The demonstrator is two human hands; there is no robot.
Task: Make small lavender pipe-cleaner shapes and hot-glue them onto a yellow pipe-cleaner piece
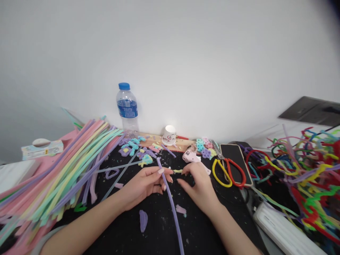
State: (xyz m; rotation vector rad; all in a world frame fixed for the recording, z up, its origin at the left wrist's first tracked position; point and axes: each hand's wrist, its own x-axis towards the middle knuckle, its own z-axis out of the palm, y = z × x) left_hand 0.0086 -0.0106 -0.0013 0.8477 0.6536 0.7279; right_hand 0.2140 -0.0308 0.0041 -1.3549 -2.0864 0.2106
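My left hand (148,184) pinches a long purple pipe cleaner (172,205) near its upper end, and the rest of it runs down past the lower edge of the picture. To its right, my right hand (198,186) has thumb and forefinger apart. A short yellow piece (177,171) shows between the two hands, close to the right fingertips; whether they touch it I cannot tell. Behind the right hand lies a pale pink glue gun (191,155), partly covered. A flat purple looped piece (143,221) and a small lilac scrap (181,209) lie on the black mat (159,237).
Pastel pipe cleaners (79,170) are heaped at left, multicoloured ones (313,180) at right. Scissors (225,170) rest against a phone (233,156). A water bottle (127,108), paper cup (169,135), finished flowers (205,148) and a white power strip (284,230) stand or lie around.
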